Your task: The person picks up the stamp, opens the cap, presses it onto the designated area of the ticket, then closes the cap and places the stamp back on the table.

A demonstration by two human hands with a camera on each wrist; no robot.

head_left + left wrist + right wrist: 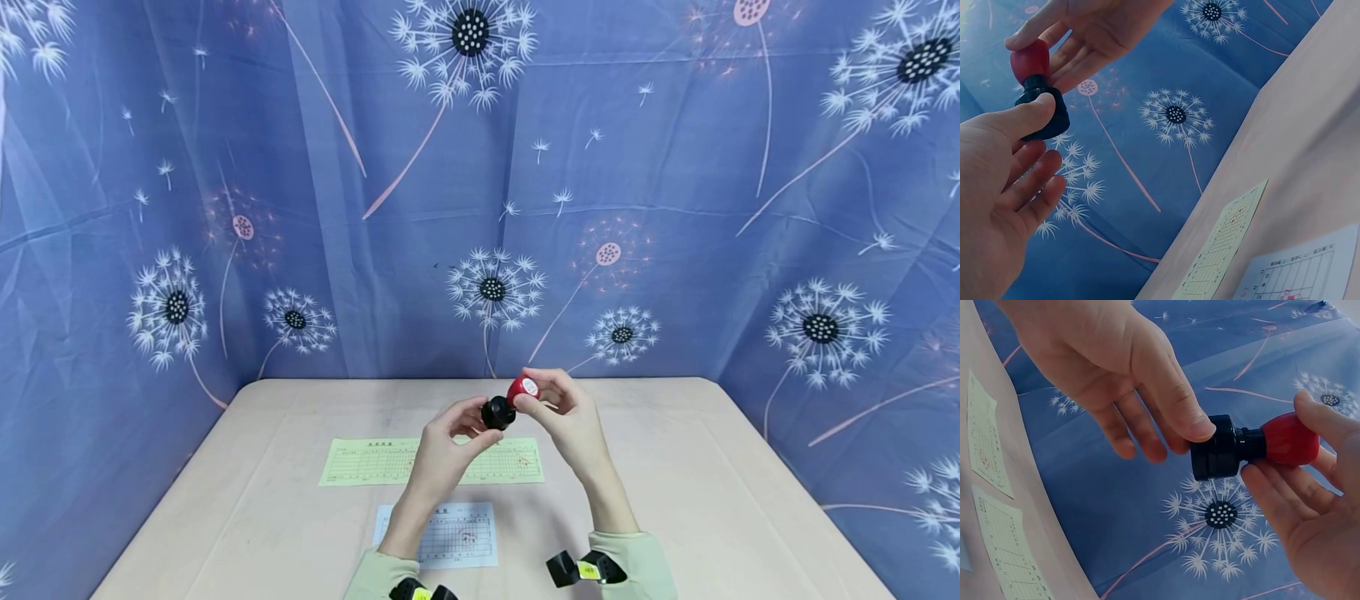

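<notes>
Both hands hold a stamp (1291, 440) with a red knob handle and a black base, raised above the far part of the table. My left hand (442, 450) pinches the black base (1216, 450) between thumb and fingers. The red handle (522, 389), with a round white label on its end, is gripped by my right hand (566, 417). In the left wrist view the stamp (1030, 62) stands tilted, handle up. A narrow black neck joins handle and base in the right wrist view. The stamp's underside is hidden.
A green printed form (360, 462) with red marks lies across the table (247, 517), partly behind the left hand. Nearer is a smaller white form (457, 546), also red-marked. Blue dandelion-print curtain (420, 250) surrounds the table's back and sides.
</notes>
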